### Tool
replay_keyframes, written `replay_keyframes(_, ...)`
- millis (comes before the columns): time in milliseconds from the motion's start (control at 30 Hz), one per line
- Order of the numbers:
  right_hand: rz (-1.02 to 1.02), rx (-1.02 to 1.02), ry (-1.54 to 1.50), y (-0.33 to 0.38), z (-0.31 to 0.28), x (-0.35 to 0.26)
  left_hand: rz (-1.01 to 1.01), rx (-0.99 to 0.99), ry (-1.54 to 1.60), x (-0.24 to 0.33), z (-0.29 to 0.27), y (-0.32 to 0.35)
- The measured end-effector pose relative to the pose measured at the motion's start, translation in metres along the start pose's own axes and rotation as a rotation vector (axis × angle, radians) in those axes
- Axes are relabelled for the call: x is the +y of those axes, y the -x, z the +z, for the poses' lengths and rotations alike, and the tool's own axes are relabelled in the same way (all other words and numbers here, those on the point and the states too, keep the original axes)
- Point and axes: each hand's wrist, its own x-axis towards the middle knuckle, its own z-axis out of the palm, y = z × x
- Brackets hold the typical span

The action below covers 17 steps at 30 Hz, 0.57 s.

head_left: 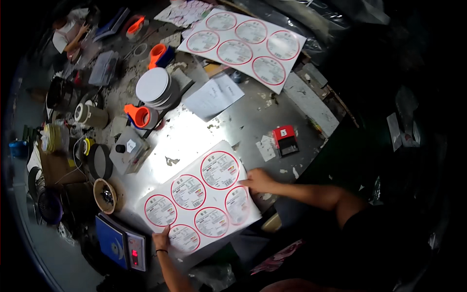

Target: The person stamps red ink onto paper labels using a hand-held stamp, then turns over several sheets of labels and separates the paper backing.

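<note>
A white sheet of round labels [215,198], each ringed in red, lies at a slant near the front edge of the metal table. More white sheet edges show along its far side, so it seems to rest on others. My left hand [161,239] grips its near left edge, thumb on top and the other fingers mostly hidden. At the right edge, my right hand [259,181] is closed on the sheet, fingertips at the margin beside a label. Farther back, a second sheet of the same labels [243,45] lies across the table's far edge.
A red and black box [284,140] sits right of the sheet. To the left stand a digital scale [114,243], a round bowl [105,195] and a clear container [130,152]. Orange tape dispensers [141,117], stacked white discs [154,86] and papers [214,97] lie beyond. Another person [70,34] is far left.
</note>
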Motion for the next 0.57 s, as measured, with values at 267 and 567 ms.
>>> replay_keyframes(267,0.235,0.743,0.441,0.020,-0.128,0.003,-0.343,0.050,-0.350,-0.043,-0.051,-0.011)
replay_keyframes(567,0.482,0.468,0.840,-0.042,-0.123,0.010,0.563,-0.248,-0.077,0.265,0.271,-0.052)
